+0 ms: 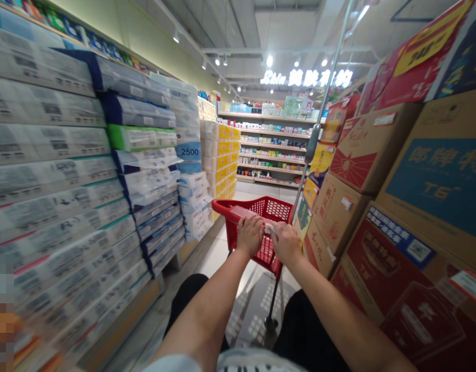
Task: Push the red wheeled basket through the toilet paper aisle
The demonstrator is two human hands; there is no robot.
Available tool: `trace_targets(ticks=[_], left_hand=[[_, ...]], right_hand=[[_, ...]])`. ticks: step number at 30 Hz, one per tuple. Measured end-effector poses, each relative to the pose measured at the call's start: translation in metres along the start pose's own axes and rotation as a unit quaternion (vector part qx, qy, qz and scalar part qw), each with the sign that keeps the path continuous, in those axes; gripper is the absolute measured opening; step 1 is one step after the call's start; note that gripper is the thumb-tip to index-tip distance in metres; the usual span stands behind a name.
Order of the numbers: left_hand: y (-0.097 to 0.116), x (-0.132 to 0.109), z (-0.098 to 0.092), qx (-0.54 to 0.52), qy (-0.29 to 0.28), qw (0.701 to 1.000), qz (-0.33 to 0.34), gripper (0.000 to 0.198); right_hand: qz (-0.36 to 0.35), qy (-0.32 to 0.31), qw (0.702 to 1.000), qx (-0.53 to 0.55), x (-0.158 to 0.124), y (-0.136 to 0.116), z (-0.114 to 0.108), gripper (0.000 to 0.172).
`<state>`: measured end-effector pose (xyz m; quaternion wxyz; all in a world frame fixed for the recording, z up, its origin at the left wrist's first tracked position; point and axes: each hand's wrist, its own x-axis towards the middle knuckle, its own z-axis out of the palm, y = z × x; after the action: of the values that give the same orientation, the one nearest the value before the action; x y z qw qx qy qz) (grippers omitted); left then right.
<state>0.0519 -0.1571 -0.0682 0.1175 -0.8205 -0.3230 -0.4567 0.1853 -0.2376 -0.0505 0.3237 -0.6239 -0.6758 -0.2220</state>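
A small red shopping cart (272,207) with a perforated plastic basket stands right in front of me. My left hand (250,236) has its fingers curled over the cart's handle (238,210). Close beside it, my right hand (287,244) is closed at the right part of the same handle. A small white thing (268,228), too small to name, shows at the right hand's fingers. A thin grey pole (313,137) rises along the cart's right side. The basket's inside is partly hidden by my hands and the handle.
Stacked packs of tissue paper (145,124) line the left side on low pallets. Stacked cardboard boxes (360,150) wall the right side, close to the cart. Shelves of small goods (272,147) cross the far end, beyond pale floor tiles (215,253).
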Motion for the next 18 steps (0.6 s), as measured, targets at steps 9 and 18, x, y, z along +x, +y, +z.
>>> trace_targets(ticks=[9,18], left_hand=[[-0.003,-0.003,-0.003,-0.011,0.012,1.000,0.006,0.021],[-0.003,-0.003,-0.007,0.007,0.008,1.000,0.018,0.022]], right_hand=[[-0.017,-0.079,0.993,0.082,0.018,0.007,-0.009,0.024],[-0.097,0.092,0.991,0.012,-0.020,0.001,0.009,0.029]])
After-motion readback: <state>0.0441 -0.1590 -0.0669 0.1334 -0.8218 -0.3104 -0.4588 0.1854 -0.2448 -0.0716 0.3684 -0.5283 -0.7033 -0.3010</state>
